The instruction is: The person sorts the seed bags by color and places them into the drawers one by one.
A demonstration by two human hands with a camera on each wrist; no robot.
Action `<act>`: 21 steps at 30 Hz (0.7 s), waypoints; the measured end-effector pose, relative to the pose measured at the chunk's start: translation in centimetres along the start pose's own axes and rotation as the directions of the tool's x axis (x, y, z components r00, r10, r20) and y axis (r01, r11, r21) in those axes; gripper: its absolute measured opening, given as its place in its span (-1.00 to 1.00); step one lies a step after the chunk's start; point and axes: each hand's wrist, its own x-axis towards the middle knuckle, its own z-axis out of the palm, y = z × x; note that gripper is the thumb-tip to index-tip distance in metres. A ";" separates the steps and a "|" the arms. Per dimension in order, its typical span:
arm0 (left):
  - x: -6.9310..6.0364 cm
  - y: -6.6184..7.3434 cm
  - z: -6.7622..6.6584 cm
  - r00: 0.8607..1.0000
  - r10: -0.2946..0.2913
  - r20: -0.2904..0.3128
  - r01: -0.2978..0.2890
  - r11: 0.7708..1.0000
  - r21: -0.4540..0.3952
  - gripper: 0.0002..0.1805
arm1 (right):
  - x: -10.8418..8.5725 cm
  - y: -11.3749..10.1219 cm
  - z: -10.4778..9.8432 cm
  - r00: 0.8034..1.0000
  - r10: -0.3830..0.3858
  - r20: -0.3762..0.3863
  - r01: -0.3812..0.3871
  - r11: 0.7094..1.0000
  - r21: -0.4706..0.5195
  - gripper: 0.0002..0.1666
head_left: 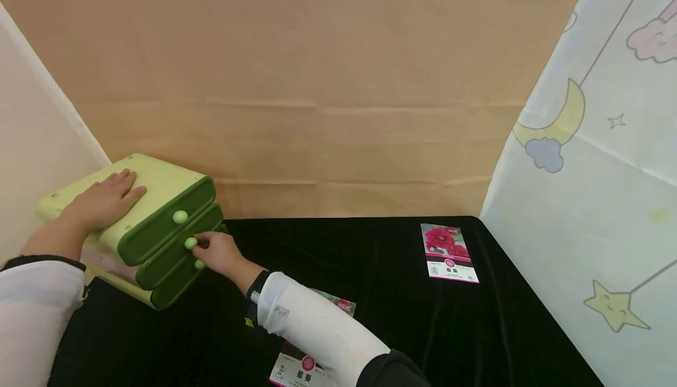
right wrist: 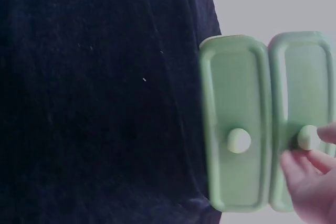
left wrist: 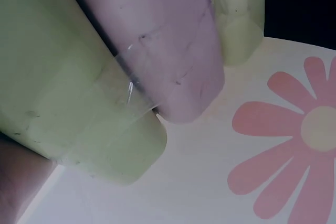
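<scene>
A small drawer cabinet [head_left: 158, 178] with a pale yellow-green top and dark green drawer fronts stands at the left, tilted in the head view. My left hand [head_left: 108, 202] lies flat on its top with the fingers spread. At the middle drawer's round light-green knob [head_left: 191, 243], my right hand [head_left: 224, 256] pinches with thumb and fingertips. The right wrist view shows these fingers around the same knob [right wrist: 308, 137], beside the lower drawer front [right wrist: 236, 182]. In the left wrist view, the cabinet's side shows green and pink sections with clear tape [left wrist: 128, 85] across them.
On the black cloth-covered table [head_left: 391, 328] lies a flower-picture card [head_left: 449, 253] at the right. Another card [head_left: 301, 369] is partly hidden under my right forearm. A brown backdrop [head_left: 338, 93] rises behind, and a white patterned sheet [head_left: 608, 199] hangs at the right.
</scene>
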 end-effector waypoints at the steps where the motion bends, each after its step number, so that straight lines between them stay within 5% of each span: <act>1: 0.1 0.1 0.0 1.000 0.000 0.004 0.000 1.000 -0.003 -0.19 | 0.1 -0.2 -0.3 1.000 0.009 -0.012 -0.009 1.000 -0.009 -0.59; 4: 0.2 0.2 0.0 1.000 -0.003 0.018 0.004 1.000 -0.011 -0.19 | 0.4 -0.9 -0.9 0.996 0.015 -0.089 -0.015 1.000 0.003 -0.53; 11: -0.3 -0.3 -0.2 1.000 -0.013 -0.001 0.013 1.000 0.016 -0.20 | 1.2 -3.4 -1.4 0.975 -0.126 -0.182 0.143 0.986 0.082 -0.51; 21: 0.1 -0.4 -0.1 1.000 -0.016 0.001 0.016 1.000 0.002 -0.17 | 1.4 -4.6 -0.9 0.968 -0.103 -0.229 0.109 0.994 0.012 -0.69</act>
